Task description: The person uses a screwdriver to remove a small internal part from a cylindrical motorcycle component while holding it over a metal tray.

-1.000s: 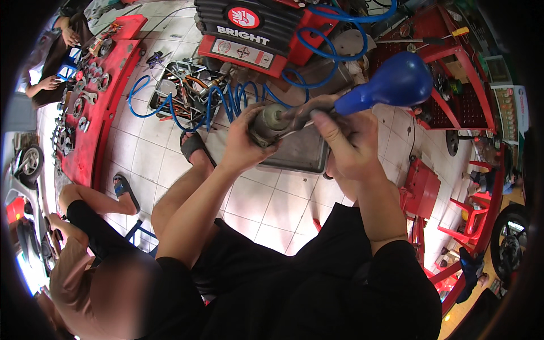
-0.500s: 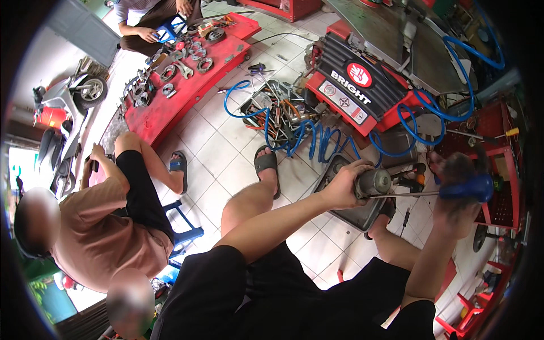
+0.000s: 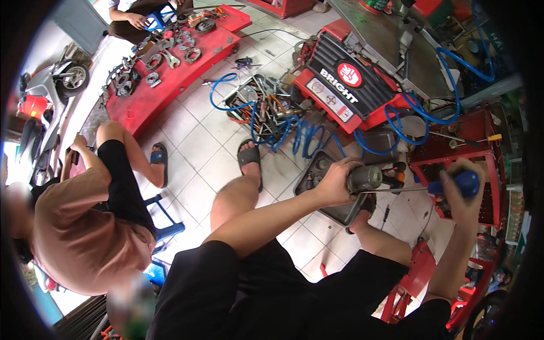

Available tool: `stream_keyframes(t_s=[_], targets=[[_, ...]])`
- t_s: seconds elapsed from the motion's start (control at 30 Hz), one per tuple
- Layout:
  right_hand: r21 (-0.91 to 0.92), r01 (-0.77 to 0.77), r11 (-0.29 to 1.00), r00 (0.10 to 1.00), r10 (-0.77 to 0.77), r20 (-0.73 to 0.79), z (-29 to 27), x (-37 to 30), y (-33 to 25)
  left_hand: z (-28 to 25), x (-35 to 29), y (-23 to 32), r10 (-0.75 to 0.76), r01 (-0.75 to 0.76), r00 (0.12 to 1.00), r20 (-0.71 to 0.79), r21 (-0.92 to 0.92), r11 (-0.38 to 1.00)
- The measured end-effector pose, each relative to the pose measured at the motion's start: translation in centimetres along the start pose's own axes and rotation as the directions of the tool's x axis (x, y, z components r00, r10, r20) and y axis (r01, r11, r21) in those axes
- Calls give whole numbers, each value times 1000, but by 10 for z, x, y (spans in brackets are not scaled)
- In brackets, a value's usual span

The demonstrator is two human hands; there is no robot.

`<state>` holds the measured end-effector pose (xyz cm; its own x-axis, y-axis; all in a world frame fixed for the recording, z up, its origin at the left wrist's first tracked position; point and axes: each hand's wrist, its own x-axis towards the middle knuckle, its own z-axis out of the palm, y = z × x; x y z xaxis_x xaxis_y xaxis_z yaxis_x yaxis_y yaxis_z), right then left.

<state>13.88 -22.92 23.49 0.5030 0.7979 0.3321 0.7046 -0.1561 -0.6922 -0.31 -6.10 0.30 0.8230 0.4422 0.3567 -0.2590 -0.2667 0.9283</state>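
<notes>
My left hand (image 3: 334, 184) is closed round a grey-green metal cylinder (image 3: 365, 178), which looks like a small motor housing, holding it above a dark tray (image 3: 317, 167) on the floor. A long-shafted screwdriver (image 3: 466, 184) with a bulky blue handle reaches across to the cylinder. Its thin shaft meets the cylinder's near side by my left fingers; the tip's exact contact is hard to make out. My right hand (image 3: 474, 170) has its fingers curled about the blue handle, thumb on the near face.
A black-and-orange tool (image 3: 394, 174) lies beyond the cylinder. Ahead are a toolbox (image 3: 263, 105) full of hand tools, a coiled blue hose (image 3: 309, 136) and a red-black cabinet (image 3: 340, 76). Metal parts cover a red bench (image 3: 175, 73). A co-worker (image 3: 85, 226) sits at left; another is farther back.
The scene has shifted left in view as my head turned. My right hand, smeared by motion over the screwdriver handle before, now shows clearly round it. My left hand keeps hold of the cylinder.
</notes>
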Motion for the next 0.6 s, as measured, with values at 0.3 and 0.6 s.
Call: stream_keyframes(t_s=[0.3,0.6], targets=[[197,-67,978,910,-21,414,-20,34,-23,-5,1,-10,-57,60,997,53,-48,997],[389,-228,893,951,290,-108,78,-13,23,3,1,-15,-171,170,980,98,19,985]])
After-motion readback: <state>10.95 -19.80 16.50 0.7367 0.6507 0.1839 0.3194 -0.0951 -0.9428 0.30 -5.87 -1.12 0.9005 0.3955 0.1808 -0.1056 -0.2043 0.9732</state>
